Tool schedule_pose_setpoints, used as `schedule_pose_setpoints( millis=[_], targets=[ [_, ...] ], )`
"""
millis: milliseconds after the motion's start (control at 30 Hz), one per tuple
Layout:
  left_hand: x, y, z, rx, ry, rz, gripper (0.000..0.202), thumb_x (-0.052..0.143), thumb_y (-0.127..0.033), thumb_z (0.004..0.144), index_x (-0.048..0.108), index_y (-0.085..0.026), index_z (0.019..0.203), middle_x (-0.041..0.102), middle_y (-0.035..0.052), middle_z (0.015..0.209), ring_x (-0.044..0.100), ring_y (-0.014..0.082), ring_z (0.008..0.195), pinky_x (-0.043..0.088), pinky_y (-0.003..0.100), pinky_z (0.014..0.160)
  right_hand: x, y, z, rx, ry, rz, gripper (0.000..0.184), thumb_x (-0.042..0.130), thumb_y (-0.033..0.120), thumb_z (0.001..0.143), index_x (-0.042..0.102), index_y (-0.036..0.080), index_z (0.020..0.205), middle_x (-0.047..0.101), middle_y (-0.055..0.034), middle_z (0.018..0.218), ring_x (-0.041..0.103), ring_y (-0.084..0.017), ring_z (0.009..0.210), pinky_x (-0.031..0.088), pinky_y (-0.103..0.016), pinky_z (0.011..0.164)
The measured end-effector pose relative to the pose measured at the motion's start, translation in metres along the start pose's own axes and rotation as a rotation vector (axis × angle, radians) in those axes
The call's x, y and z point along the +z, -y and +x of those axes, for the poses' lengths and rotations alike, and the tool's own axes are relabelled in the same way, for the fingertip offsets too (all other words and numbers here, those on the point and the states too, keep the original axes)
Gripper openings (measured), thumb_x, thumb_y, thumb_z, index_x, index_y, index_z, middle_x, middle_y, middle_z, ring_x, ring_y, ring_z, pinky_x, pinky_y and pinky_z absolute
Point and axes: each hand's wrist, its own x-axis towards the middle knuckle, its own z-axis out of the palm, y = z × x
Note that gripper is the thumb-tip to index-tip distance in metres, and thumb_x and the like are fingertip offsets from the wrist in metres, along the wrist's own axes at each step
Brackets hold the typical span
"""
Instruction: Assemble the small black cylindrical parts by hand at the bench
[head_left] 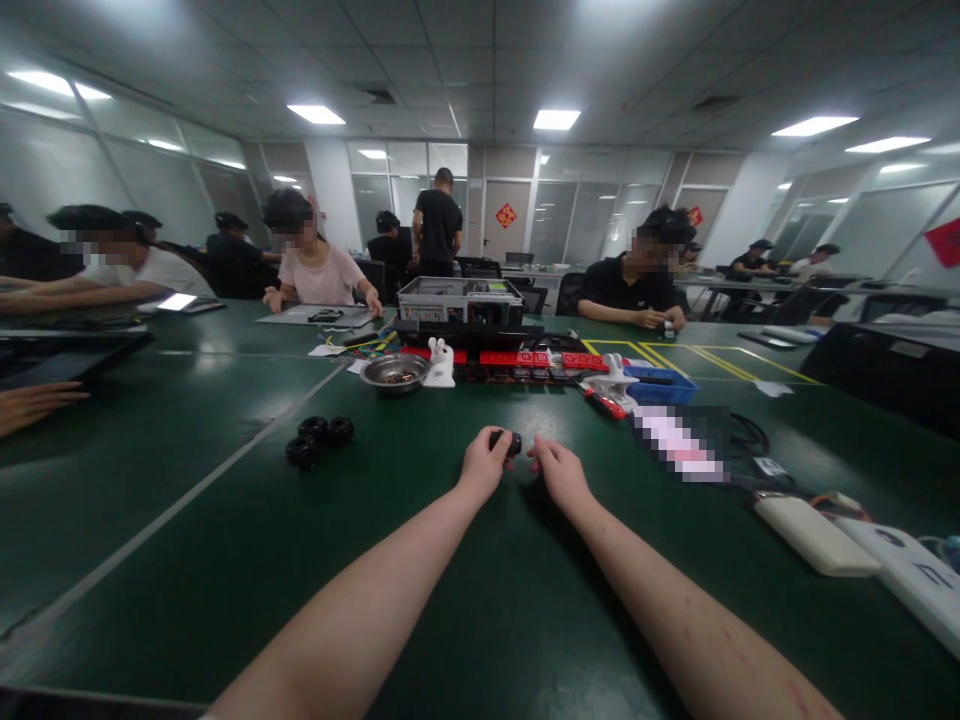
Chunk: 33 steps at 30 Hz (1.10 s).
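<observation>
Between the thumb and fingers of my left hand [486, 466] is a small black round part [514, 443] that looks like a wheel. Just to its right, my right hand [558, 468] has its thumb and fingers drawn together; whatever they pinch, if anything, is too small to make out. A narrow gap separates the two hands, which are low over the green table [465, 600]. Off to the left lie several similar black wheel-like parts [321, 438], grouped close together.
Beyond my hands are a metal bowl [396, 373] with small pieces, a white rabbit-shaped stand [440, 364], red strips [525, 359], a blue tray [660, 385] and a red-handled tool [604, 403]. A cream power bank [816, 535] lies right. Other people sit around the table.
</observation>
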Motion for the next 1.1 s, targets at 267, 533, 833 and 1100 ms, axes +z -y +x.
schedule_pose_setpoints(
  millis=[267, 533, 833, 1100],
  targets=[
    [0.0009, -0.0001, -0.0038, 0.070, 0.092, 0.048, 0.035, 0.039, -0.048, 0.073, 0.051, -0.016, 0.081, 0.056, 0.0000, 0.061, 0.051, 0.0082, 0.042, 0.037, 0.017, 0.038, -0.0017, 0.0058, -0.0013, -0.137, 0.067, -0.092, 0.036, 0.036, 0.043, 0.078, 0.057, 0.017, 0.066, 0.055, -0.0004, 0.055, 0.050, -0.013, 0.054, 0.036, -0.023, 0.052],
    [0.0006, 0.0022, 0.0048, -0.094, 0.055, -0.080, 0.033, 0.042, -0.045, 0.072, 0.049, -0.015, 0.083, 0.053, -0.0012, 0.053, 0.050, 0.0095, 0.036, 0.035, 0.017, 0.033, -0.0024, 0.0095, -0.0058, -0.311, 0.044, -0.107, 0.038, 0.049, 0.027, 0.071, 0.046, 0.020, 0.108, 0.056, -0.0026, 0.081, 0.051, -0.012, 0.063, 0.040, -0.025, 0.059],
    [-0.0004, 0.0013, 0.0008, -0.018, 0.013, -0.015, 0.016, 0.043, -0.024, 0.070, 0.051, -0.018, 0.082, 0.054, -0.0013, 0.066, 0.047, 0.0063, 0.045, 0.036, 0.016, 0.041, 0.0009, 0.0024, -0.0013, -0.112, 0.116, -0.047, 0.043, 0.026, 0.046, 0.081, 0.056, 0.017, 0.068, 0.053, 0.0008, 0.055, 0.051, -0.013, 0.055, 0.036, -0.023, 0.054],
    [0.0000, 0.0005, -0.0003, 0.011, 0.068, 0.036, 0.024, 0.043, -0.038, 0.073, 0.053, -0.017, 0.080, 0.053, -0.0015, 0.060, 0.046, 0.0072, 0.045, 0.035, 0.017, 0.042, 0.0018, 0.0033, -0.0012, -0.240, 0.061, -0.093, 0.023, 0.047, 0.036, 0.074, 0.055, 0.017, 0.084, 0.057, -0.0016, 0.070, 0.051, -0.014, 0.064, 0.038, -0.024, 0.058]
  ],
)
